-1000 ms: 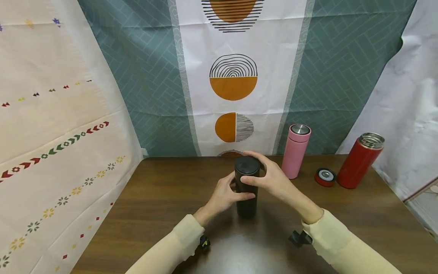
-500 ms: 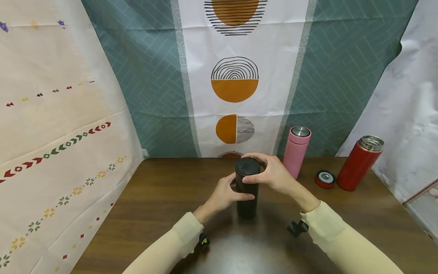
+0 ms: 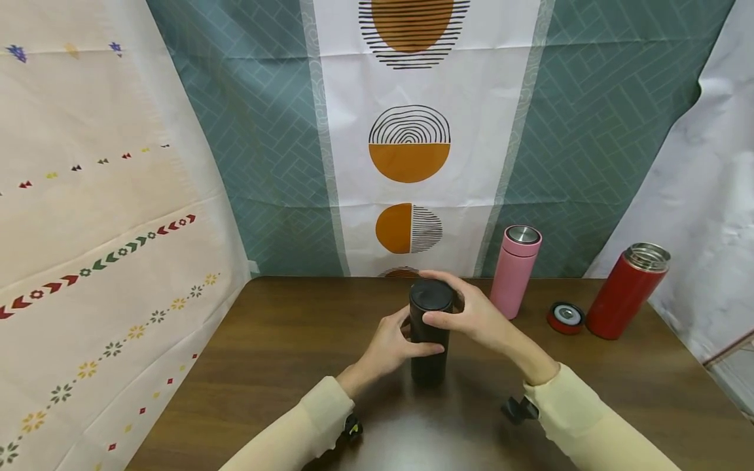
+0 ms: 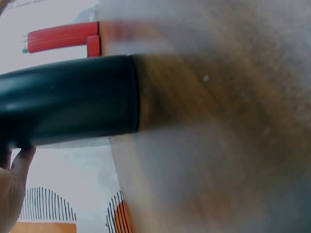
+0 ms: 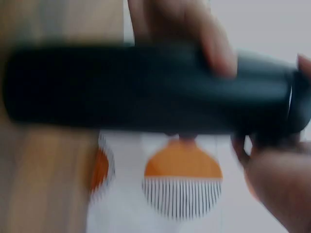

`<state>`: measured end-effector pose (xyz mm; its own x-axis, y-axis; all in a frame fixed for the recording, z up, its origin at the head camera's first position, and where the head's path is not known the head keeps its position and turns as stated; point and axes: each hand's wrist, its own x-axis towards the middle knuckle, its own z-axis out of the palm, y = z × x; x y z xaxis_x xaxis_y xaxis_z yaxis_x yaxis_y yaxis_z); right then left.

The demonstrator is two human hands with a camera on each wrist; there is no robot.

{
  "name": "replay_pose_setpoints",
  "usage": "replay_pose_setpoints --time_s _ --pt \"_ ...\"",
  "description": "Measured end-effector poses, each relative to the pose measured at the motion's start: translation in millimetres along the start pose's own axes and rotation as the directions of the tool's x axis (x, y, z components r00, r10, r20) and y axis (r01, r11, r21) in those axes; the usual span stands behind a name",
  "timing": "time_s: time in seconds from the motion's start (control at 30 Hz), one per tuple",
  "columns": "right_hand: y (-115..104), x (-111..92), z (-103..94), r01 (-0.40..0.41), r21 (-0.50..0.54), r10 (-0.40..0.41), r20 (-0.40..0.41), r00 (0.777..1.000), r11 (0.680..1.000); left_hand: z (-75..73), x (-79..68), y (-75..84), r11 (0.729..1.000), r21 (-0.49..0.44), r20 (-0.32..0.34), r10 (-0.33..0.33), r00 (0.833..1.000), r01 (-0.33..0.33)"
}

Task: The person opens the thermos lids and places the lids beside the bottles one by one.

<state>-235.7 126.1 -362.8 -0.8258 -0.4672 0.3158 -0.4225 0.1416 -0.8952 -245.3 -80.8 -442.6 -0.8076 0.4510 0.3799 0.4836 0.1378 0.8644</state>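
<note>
Table (image 3: 294, 340): dark wood fills the lower frame, patterned cloth (image 3: 283, 163) hanging behind.
Black bottle (image 3: 429, 332): there it is, upright, just below centre frame!
Left hand (image 3: 389, 341): wrapped round the body, thumb across the front.
Right hand (image 3: 471, 314): above it, gripping near the top.
Grip work: looks like a twisting hold; best played with the left firm, the right turning level, no tilt.
Right of frame: pink bottle (image 3: 514, 281), then open red bottle (image 3: 626, 297), lid (image 3: 567, 317) beside it.
</note>
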Motion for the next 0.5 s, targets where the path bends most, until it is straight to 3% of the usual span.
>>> replay_pose_setpoints --time_s 0.23,0.33,0.5 --pt "-2 -7 18.8 -0.057 -0.042 0.046 -0.226 0.973 0.998 2.7 0.4 1.8 1.0 0.001 -0.024 0.028 0.999 -0.028" --pt "2 -3 14.2 -0.041 -0.049 0.029 -0.218 0.975 0.998 0.5 2.1 3.5 1.0 0.015 -0.024 0.006 1.0 -0.005" --pt "6 2 6.0 0.009 -0.023 -0.011 -0.128 0.992 1.0 -2.5 2.3 5.0 0.999 0.034 0.003 -0.039 0.999 0.039"
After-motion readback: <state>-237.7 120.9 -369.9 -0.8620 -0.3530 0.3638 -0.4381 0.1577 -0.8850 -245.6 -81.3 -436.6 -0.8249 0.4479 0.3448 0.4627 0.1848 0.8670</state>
